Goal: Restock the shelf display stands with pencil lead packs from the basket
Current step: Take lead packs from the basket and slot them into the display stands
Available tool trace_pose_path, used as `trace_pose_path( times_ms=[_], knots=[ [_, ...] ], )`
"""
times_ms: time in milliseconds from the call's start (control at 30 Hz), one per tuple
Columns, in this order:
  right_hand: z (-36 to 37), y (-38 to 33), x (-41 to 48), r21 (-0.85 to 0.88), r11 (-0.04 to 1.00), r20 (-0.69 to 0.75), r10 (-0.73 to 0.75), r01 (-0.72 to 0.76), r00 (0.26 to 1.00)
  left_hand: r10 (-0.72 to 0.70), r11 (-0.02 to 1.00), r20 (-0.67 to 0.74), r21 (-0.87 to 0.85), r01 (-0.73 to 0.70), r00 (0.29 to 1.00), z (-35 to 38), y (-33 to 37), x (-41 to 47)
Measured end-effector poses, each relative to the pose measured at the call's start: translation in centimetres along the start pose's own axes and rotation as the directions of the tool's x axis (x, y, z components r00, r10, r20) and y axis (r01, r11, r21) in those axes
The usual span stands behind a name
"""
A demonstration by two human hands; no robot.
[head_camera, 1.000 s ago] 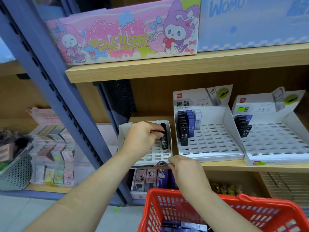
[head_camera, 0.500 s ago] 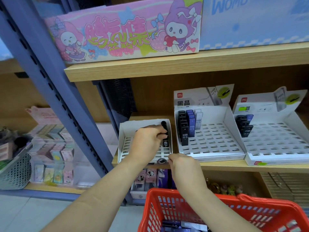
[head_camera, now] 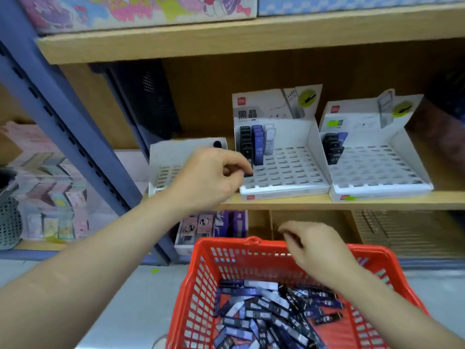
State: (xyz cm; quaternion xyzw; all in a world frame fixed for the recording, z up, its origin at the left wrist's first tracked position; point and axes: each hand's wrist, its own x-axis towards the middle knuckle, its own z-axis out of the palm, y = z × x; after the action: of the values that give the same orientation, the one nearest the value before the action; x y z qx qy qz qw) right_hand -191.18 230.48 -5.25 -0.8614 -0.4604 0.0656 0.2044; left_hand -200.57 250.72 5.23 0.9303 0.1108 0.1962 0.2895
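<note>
Left hand [head_camera: 211, 177] pinches a pack [head_camera: 248, 173] at middle stand [head_camera: 284, 191].

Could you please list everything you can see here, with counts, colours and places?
stands: three, white, side by side on the middle shelf
shelved packs: short rows, black and blue, back left of the middle and right stands
basket: one, red, in front, below
loose packs: many, dark and pale, in the basket
box: one, pink, top shelf
left hand: pinches a black pack at the middle stand's left side
right hand: above the basket's far rim, curled; hold unclear
</note>
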Motion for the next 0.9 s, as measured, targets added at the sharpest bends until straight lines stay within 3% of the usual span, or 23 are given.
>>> trace_pose_path(
  times_ms=[67,133,233,333,433,533,633,700,900],
  knots=[
    [1.3,3.9,-1.5,-0.098,0.989,0.141,0.128,-0.115,0.982,-0.007,0.999,0.171,0.034,0.002,0.985,2.6,0.9,-1.7],
    [3.5,7.6,-3.6,-0.160,0.969,0.294,0.231,-0.191,0.927,-0.004,0.992,0.401,0.116,-0.046,0.916,6.2,0.6,-4.5],
    [7.8,11.6,-7.4,-0.183,0.941,0.495,0.338,-0.284,0.800,-0.111,0.929,0.736,0.315,-0.193,0.668,12.6,-2.2,-10.1],
    [11.5,13.1,-11.2,-0.214,0.926,0.641,0.374,-0.312,0.670,-0.313,0.861,0.825,0.455,-0.225,0.470,18.2,-5.4,-15.9],
    [14.3,13.5,-14.5,-0.299,0.910,0.737,0.411,-0.286,0.537,-0.397,0.845,0.849,0.486,-0.222,0.349,21.9,-7.5,-20.4],
    [16.1,13.3,-16.5,-0.374,0.916,0.790,0.398,-0.147,0.467,-0.450,0.847,0.859,0.497,-0.186,0.246,24.3,-9.3,-24.0],
    [17.1,13.5,-15.6,-0.381,0.923,0.838,0.370,-0.055,0.401,-0.505,0.827,0.817,0.550,-0.115,0.279,25.8,-10.6,-25.8],
    [17.2,13.9,-14.7,-0.354,0.935,0.862,0.332,-0.014,0.382,-0.520,0.809,0.806,0.571,-0.139,0.284,26.6,-11.1,-26.2],
    [18.4,14.4,-17.0,-0.371,0.922,0.796,0.253,0.113,0.550,-0.454,0.820,0.802,0.546,-0.170,0.387,27.3,-12.6,-26.4]
  ],
)
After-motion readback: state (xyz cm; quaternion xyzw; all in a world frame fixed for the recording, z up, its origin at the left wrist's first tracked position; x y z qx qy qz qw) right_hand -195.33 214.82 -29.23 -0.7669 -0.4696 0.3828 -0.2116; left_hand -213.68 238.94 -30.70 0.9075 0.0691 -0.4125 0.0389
